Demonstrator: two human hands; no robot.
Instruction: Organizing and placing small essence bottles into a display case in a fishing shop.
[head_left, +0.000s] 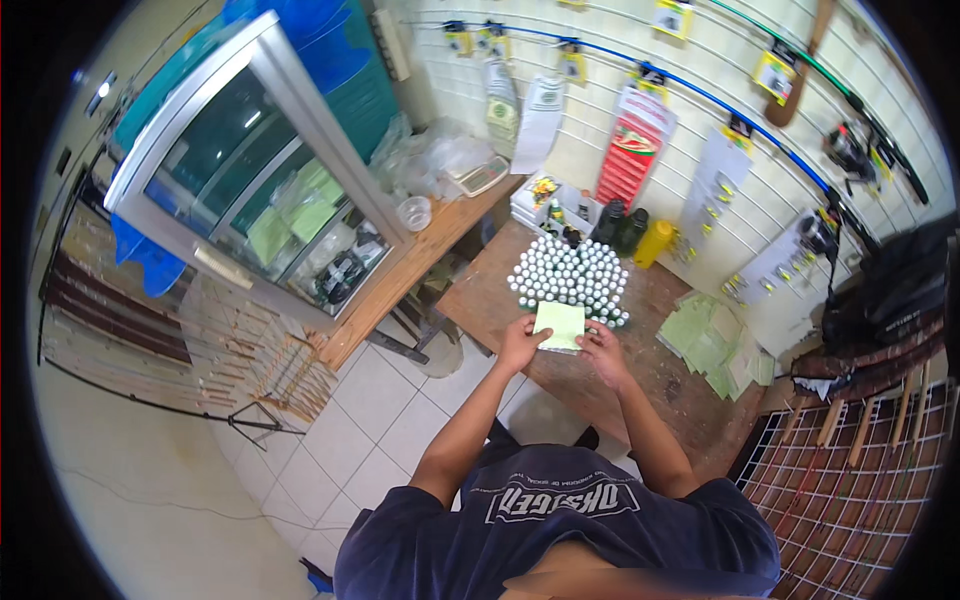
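A pale green paper packet [560, 318] is held between my two hands, above the near edge of the brown table [480, 298]. My left hand [520, 343] pinches its lower left corner, the thumb lying on top. At the lower right edge, the fingers of my right hand [602, 356] are closed on the same packet. Just beyond it stands a dense cluster of small silver-capped bottles [568, 272], upright and packed together. Some of the nearest bottles are hidden behind the packet and my right fingers. Loose pale green packets [712, 338] lie in a pile to the right.
Dark bottles [620, 230], a yellow bottle [654, 243] and a white box [540, 205] stand at the back. Fishing rods and packaged tackle hang on the slatted wall. A glass cabinet [260, 170] sits on the left bench [425, 243], with a scale [482, 177] and plastic cup [414, 213].
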